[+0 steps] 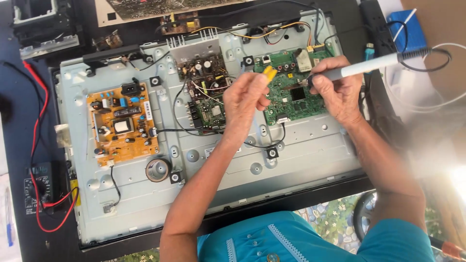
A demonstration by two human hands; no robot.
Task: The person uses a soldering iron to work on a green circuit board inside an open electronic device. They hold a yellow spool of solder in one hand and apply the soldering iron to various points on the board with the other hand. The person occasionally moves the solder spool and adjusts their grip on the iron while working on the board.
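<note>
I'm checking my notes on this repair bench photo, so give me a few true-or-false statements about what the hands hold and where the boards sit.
1. The right hand holds a soldering iron over the green board. True.
2. The left hand holds a red screwdriver. False: it pinches a small yellow piece.
3. The orange board lies under both hands. False: it sits apart, at the panel's far side.
4. A multimeter with red leads lies beside the panel. True.

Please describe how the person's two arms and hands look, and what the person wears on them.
Both arms are bare from the short sleeves down to the fingers. The left hand and the right hand have no gloves. I see no ring, watch or bracelet. The shirt is turquoise, with short sleeves, pale stitched lines and small round studs on the front.
</note>
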